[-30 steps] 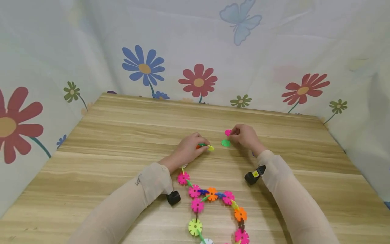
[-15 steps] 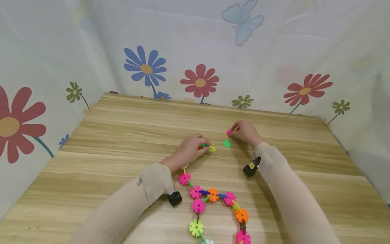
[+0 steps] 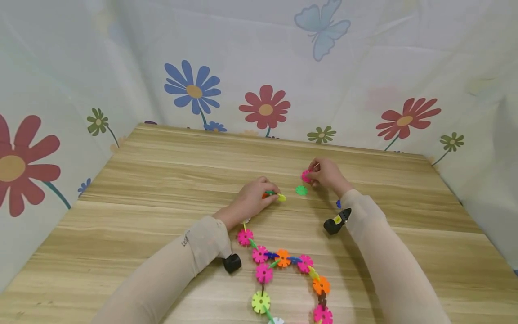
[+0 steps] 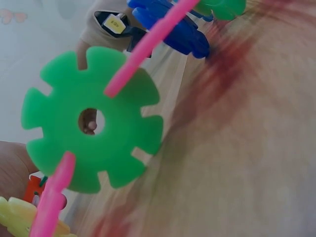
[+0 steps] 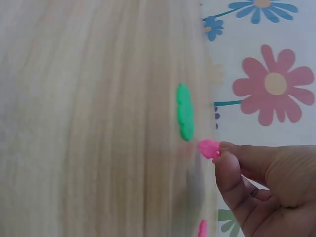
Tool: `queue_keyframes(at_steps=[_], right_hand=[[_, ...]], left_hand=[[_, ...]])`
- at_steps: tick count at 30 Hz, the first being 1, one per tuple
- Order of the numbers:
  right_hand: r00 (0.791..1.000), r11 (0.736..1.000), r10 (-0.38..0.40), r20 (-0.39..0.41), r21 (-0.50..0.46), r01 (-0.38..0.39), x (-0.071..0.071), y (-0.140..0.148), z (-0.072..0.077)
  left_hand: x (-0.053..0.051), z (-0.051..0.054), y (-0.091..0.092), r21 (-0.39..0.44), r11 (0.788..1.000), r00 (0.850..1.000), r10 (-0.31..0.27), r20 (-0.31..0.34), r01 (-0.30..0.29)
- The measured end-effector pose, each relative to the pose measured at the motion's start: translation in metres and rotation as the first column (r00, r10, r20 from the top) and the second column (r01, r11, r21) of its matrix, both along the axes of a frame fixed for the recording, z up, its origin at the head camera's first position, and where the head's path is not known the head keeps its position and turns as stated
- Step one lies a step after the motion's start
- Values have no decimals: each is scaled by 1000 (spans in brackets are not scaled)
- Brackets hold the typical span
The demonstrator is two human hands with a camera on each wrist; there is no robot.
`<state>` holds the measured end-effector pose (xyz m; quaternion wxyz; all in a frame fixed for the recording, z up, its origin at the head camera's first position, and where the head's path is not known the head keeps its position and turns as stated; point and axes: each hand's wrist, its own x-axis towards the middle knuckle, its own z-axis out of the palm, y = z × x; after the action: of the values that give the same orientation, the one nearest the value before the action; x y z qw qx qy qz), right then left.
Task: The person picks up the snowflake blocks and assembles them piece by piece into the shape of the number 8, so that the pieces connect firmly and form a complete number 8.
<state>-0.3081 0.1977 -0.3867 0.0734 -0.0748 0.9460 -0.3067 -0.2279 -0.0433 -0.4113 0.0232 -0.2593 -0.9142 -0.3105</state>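
Observation:
In the head view my left hand grips the far end of a chain of notched plastic snowflake discs. An orange disc and a green disc show at its fingers, and a yellow disc pokes out past the fingertips. Thumb and forefinger of my right hand pinch a pink snowflake disc, held by its edge in the right wrist view. Close by, a loose green disc lies flat on the table. A large green disc joined to pink discs fills much of the left wrist view.
The joined chain curves over the near part of the wooden table. A blue disc is partly hidden by the right sleeve. Another pink piece lies low in the right wrist view. Flowered cloth hangs behind.
My right hand has taken hold of the pink disc and tilted it up, drawing slightly away from the green disc. The left hand has kept its grip in place.

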Motion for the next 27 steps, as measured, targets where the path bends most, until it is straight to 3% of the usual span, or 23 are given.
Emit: queue_keyframes(at_steps=[6, 13, 18, 27], right_hand=[[1000, 987, -9, 27, -159, 14, 9, 6, 12], [999, 951, 19, -35, -307, -29, 28, 8, 21], [997, 925, 66, -36, -373, -74, 45, 2, 14], [986, 883, 145, 87, -460, -90, 74, -15, -7]], left_hand=[[-1, 1, -1, 4, 1000, 1000, -1, -5, 1], [-2, 2, 0, -3, 1000, 1000, 10, 9, -10], [-1, 2, 0, 7, 1000, 1000, 13, 12, -13], [-1, -2, 1, 23, 999, 1000, 29, 6, -29]])
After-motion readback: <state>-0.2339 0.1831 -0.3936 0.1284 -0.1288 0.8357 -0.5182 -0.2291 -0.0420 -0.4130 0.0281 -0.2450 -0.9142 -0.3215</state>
